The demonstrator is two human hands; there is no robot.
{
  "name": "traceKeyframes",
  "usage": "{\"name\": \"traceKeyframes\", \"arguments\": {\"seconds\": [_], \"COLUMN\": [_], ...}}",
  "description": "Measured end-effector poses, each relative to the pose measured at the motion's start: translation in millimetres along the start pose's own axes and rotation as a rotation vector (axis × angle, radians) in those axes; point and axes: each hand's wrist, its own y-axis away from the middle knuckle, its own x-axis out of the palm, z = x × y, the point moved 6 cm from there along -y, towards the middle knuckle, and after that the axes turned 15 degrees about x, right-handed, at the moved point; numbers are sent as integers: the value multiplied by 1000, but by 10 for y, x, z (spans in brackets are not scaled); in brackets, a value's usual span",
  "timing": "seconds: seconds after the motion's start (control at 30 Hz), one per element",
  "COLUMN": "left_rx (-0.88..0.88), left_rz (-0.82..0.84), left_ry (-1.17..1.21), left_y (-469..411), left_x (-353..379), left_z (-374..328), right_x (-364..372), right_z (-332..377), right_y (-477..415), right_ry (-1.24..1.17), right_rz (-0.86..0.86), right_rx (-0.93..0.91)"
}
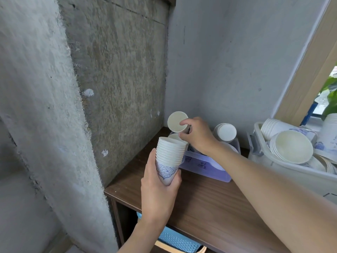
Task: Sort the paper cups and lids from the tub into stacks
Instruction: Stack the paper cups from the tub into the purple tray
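My left hand grips the bottom of a nested stack of white paper cups with a blue floral print, held upright over the wooden shelf top. My right hand pinches a single white paper cup by its side, its mouth turned toward me, just above the stack's top rim. Behind my right wrist, a stack of cups lies tilted in a clear lavender box. At the right a grey tub holds loose cups, cup stacks and white paper bowls.
A rough concrete pillar stands to the left of the shelf and a painted wall behind it. Below the shelf top a blue woven basket sits in a cubby. A window frame rises at the right.
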Motion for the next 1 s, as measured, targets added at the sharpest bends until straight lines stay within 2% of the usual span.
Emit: {"name": "traceKeyframes", "arguments": {"seconds": [0.2,0.4,0.57,0.7,1.0], "left_rx": [-10,-14,-12,26,35], "left_rz": [18,48,77,66,85], "left_ry": [-6,21,38,47,100], "left_y": [1,-5,8,-18,-34], "left_x": [3,4,10,1,19], "left_z": [-1,-42,-52,-88,-101], "right_x": [-47,-463,-768,-853,-784], "right_z": [25,196,304,314,264], "right_y": [-8,324,684,853,953], "right_ry": [-68,-309,-502,-566,-500], "right_rz": [-104,-203,-131,-56,31], "right_rx": [-34,-112,-124,-122,-126]}}
